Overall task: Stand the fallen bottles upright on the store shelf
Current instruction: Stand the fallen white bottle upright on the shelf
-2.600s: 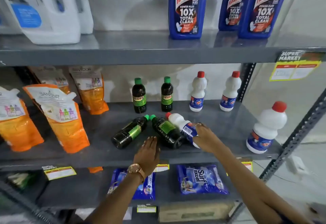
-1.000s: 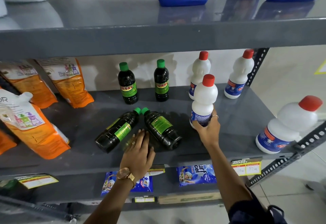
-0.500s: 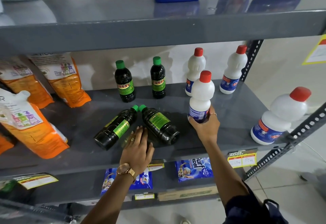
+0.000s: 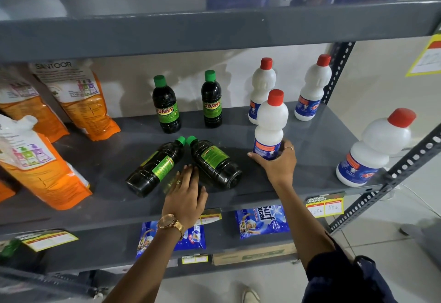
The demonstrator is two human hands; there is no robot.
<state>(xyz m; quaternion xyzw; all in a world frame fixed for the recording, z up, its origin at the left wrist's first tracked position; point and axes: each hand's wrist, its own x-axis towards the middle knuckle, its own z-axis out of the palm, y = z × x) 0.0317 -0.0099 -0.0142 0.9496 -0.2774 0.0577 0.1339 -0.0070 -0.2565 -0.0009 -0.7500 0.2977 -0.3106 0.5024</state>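
so the white bottle (image 4: 270, 126) is upright on the middle shelf (image 4: 310, 140), right hand (image 4: 278, 164) wrapped round its base. Two dark bottles (image 4: 156, 167) (image 4: 214, 161) lie flat beside it; left hand (image 4: 185, 195) rests open, holding nothing

One view only, from head camera. Looked forward and down, close to middle shelf (image 4: 310, 140), from above and in front. Wide lens bent top shelf (image 4: 143, 32) edge. Both arms reached in from bottom. Floor (image 4: 393, 255) seen low at right.
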